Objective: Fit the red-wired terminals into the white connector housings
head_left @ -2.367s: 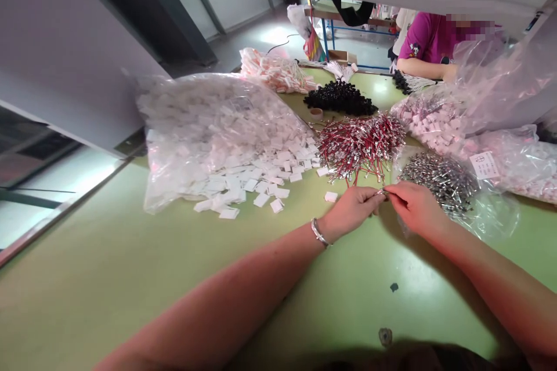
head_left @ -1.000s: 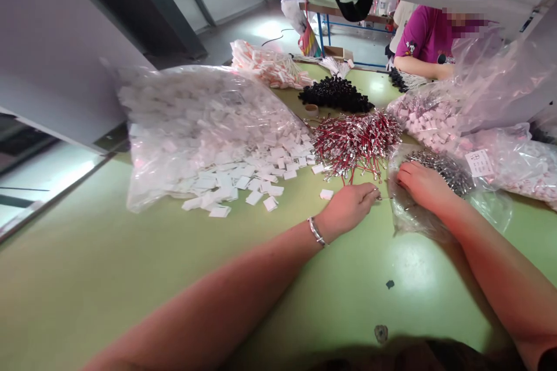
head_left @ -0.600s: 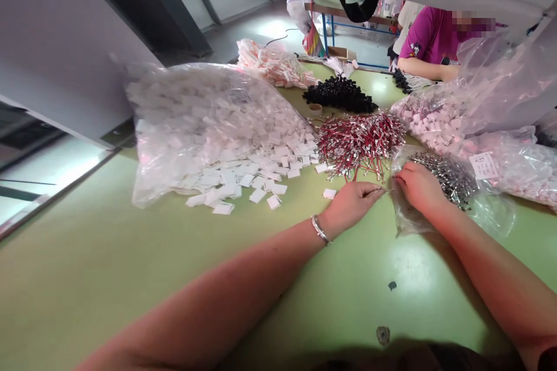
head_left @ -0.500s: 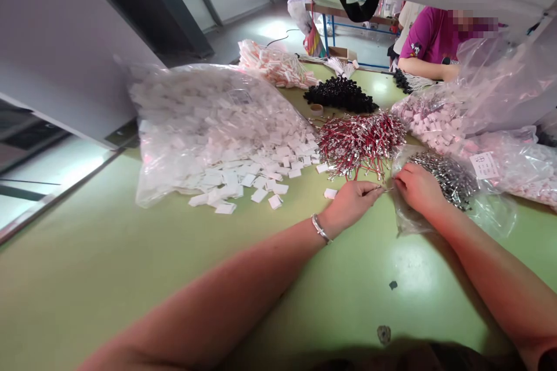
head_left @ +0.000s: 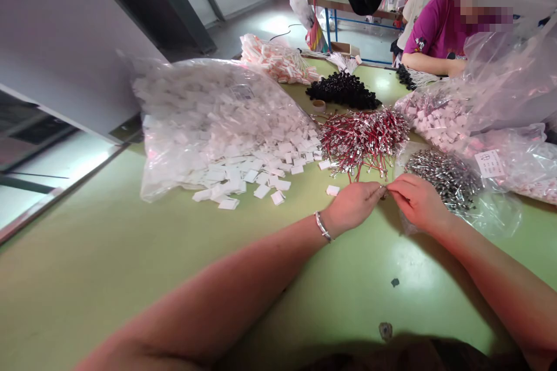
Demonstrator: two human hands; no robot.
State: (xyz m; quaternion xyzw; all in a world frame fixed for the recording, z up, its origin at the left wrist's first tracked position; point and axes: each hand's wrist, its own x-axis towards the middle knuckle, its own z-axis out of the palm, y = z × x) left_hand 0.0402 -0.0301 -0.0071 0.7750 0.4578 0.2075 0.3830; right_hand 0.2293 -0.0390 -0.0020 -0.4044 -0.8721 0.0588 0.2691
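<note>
My left hand (head_left: 354, 204), with a silver bracelet at its wrist, is closed in a pinch just in front of a pile of red wires with metal ends (head_left: 363, 134). Its fingertips meet those of my right hand (head_left: 418, 200), which is also pinched. What lies between the fingers is too small to make out. Right of the wires, small metal parts (head_left: 446, 179) lie on a clear plastic bag, close behind my right hand. One loose white piece (head_left: 333, 190) rests beside my left hand.
A large clear bag (head_left: 209, 116) spills white pieces on the left. Behind the wires are black parts (head_left: 343, 91), a tape roll (head_left: 319, 106) and orange-white parts (head_left: 278, 61). Bags of pinkish pieces (head_left: 439, 122) stand at right. A person in a purple shirt (head_left: 430, 29) sits across the table.
My right hand has moved left, away from the metal parts, until its fingertips meet those of my left hand. The view has shifted slightly.
</note>
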